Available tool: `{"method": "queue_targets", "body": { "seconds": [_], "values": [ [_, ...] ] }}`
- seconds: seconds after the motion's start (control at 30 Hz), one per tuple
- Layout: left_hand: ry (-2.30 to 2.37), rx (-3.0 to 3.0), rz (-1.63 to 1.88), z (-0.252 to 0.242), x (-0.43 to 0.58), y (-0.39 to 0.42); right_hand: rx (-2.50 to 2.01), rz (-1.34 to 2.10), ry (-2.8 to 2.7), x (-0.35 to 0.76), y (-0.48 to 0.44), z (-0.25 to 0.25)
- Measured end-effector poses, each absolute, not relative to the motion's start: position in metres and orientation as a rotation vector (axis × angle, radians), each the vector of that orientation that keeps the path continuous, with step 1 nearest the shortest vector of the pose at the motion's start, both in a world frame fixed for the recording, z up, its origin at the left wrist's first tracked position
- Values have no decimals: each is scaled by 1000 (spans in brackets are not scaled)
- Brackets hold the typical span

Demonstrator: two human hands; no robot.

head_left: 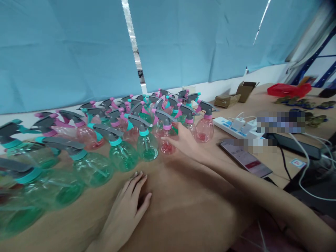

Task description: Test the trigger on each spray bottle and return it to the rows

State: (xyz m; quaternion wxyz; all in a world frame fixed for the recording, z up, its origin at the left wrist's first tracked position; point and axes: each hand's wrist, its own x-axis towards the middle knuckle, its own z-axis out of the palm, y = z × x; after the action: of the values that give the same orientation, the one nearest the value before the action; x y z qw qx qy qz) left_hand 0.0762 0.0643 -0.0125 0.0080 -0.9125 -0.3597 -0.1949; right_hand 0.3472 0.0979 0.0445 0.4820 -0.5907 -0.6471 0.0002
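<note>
My right hand [185, 142] reaches in from the right and is closed around a pink spray bottle [167, 149] with a grey trigger head. Its thumb lies across the front of the bottle and the other fingers go behind it. My left hand [128, 201] rests on the table, fingers spread, holding nothing. Just beyond its fingertips stand a green spray bottle [124, 157] with a turquoise collar and another green spray bottle [147, 147]. A separate pink spray bottle [204, 129] stands to the right of my right hand.
Many more spray bottles crowd the wooden table [183, 203] to the left and back. At right are a white power strip [228, 126], a phone [245, 157], cables and a black bar. Cardboard boxes [227, 100] and a red plastic bag [288, 90] lie farther back.
</note>
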Motion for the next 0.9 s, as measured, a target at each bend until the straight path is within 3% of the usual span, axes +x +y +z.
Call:
{"method": "queue_targets", "body": {
  "seconds": [0.3, 0.9],
  "values": [
    [-1157, -2852, -611, -14, 75, 66, -1477, -8, -1412, 401, 54, 35],
    [-1210, -2816, -637, -6, 81, 63, -1767, -103, -1330, 403, 93, 44]
  ]
}}
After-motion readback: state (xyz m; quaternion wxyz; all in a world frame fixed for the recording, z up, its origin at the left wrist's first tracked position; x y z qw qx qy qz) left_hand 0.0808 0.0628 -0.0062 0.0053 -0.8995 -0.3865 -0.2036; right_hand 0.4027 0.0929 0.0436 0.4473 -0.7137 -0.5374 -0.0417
